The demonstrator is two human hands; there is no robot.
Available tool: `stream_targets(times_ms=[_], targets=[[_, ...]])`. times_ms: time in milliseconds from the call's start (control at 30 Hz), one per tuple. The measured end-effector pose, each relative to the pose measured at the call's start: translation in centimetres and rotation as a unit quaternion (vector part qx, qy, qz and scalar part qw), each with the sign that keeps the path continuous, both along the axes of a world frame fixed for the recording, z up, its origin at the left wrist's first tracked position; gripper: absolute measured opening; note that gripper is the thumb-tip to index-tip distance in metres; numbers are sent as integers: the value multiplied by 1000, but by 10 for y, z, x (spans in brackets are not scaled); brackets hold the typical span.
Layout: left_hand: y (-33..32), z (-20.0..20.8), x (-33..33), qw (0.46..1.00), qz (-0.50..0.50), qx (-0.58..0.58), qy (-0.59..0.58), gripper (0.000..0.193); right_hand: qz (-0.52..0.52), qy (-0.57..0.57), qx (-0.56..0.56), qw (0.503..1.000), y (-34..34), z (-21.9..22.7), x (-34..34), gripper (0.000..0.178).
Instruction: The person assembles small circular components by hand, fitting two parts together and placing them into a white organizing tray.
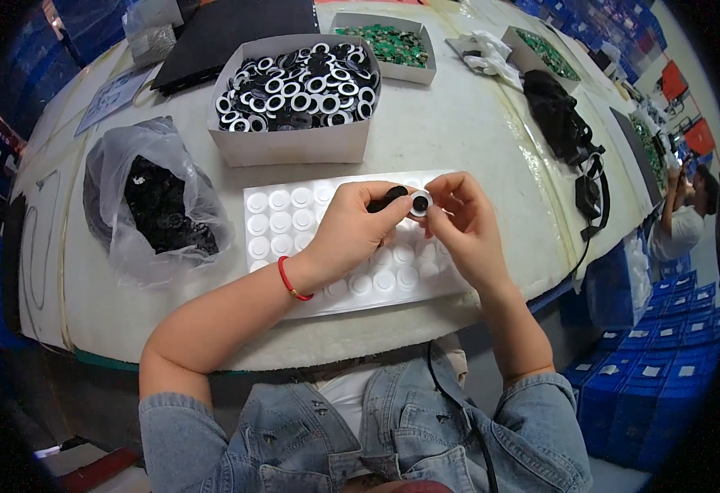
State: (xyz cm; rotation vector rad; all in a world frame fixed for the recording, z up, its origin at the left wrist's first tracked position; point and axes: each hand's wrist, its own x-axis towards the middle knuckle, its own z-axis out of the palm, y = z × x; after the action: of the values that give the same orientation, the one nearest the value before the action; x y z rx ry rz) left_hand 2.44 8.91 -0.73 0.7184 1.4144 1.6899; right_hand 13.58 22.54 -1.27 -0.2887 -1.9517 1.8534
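Observation:
Above a white tray (pixel 282 245) with rows of round white recesses, my two hands meet at small round parts. My left hand (pixel 348 226), with a red cord on its wrist, is closed on a small black round part (pixel 394 195) between thumb and fingers. The fingertips of my right hand (pixel 468 230) pinch a small black part with a white ring (pixel 419 203), and my left thumb tip lies against it too. How the two parts relate is hidden by my fingers. My hands and forearms cover some of the tray.
Beyond the tray stands a white box (pixel 290 148) full of black-and-white ringed parts. A clear plastic bag (pixel 204 238) of black pieces lies at the left. Boxes of green circuit boards (pixel 389 45) stand at the back. At the right lies a black bag (pixel 553 115) with cables.

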Motion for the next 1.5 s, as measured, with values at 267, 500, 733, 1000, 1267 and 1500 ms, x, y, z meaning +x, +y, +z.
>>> stream_targets(times_ms=[267, 500, 733, 1000, 1267, 1500], targets=[[-1, -5, -12, 994, 36, 3, 103, 23, 90, -57, 24, 994, 8, 26, -16, 20], [-13, 28, -62, 976, 88, -5, 198, 33, 122, -12, 183, 975, 15, 69, -86, 21], [-51, 64, -123, 982, 104, 155, -38, 36, -21, 213, 315, 925, 33, 71, -158, 24], [-74, 77, -144, 968, 101, 204, -103, 30, 136, -233, 414, 869, 57, 44, -60, 22], [-64, 55, -157, 961, 35, 231, -151, 35, 77, -217, 426, 875, 60, 30, -30, 32], [-63, 55, -153, 972, 47, 180, -142, 35, 56, -191, 460, 865, 60, 25, -27, 31]])
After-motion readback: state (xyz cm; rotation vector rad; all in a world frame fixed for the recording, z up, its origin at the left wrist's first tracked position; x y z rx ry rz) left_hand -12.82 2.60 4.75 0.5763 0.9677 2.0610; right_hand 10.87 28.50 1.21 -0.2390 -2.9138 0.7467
